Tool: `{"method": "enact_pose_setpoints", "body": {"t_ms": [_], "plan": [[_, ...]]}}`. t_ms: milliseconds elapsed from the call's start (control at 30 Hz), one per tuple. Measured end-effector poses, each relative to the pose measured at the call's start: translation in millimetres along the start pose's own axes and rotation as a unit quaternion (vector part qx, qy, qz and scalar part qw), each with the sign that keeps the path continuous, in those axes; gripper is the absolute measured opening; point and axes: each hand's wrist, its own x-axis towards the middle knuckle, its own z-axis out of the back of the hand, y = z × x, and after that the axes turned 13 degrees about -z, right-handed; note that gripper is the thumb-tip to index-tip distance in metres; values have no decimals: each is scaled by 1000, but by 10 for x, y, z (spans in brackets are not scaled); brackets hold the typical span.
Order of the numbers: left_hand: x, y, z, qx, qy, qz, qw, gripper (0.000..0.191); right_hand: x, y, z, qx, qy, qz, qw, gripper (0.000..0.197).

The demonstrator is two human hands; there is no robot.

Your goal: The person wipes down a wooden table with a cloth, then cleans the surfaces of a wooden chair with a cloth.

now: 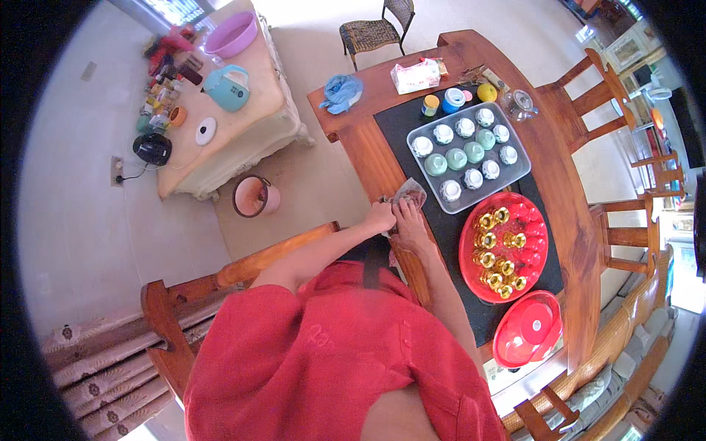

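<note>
Both of my hands meet at the near edge of the wooden table (372,160). My left hand (380,217) is closed on a crumpled, stained cloth or wipe (411,193). My right hand (409,221) lies against the left one, its fingers over the same cloth; whether it grips the cloth is hard to tell. Beyond them, a clear plastic tray (456,207) holds several upturned cups (451,191), white patterned and pale green. To the right, a round red tray (469,281) carries several gold-coloured metal vessels (485,240) and red pieces (536,229).
Red plastic basins (527,331) sit at the table's lower right. A blue cloth or bag (342,93), tissue pack (416,76), small jars, yellow fruit (487,92) and glass pot (519,105) occupy the far side. At left are a bin (256,197) and a side table with a blue kettle (227,88).
</note>
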Motion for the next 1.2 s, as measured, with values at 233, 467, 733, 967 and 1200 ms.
{"method": "enact_pose_setpoints", "body": {"t_ms": [233,467,733,967,1200], "plan": [[415,-93,-164,85,108,-24,990,31,186,-302,-351,36,-112,38,992,66],[701,411,-109,113,216,-194,950,18,277,-135,-175,95,-107,25,989,60],[1055,536,798,-12,292,88,952,34,830,155,-137,94,-142,10,985,62],[1503,1247,1478,-18,158,-131,979,37,1943,528,91,104,-165,-14,981,68],[1453,1180,2032,-91,-58,-221,969,43,2443,966,753,131,-222,-69,964,44]]}}
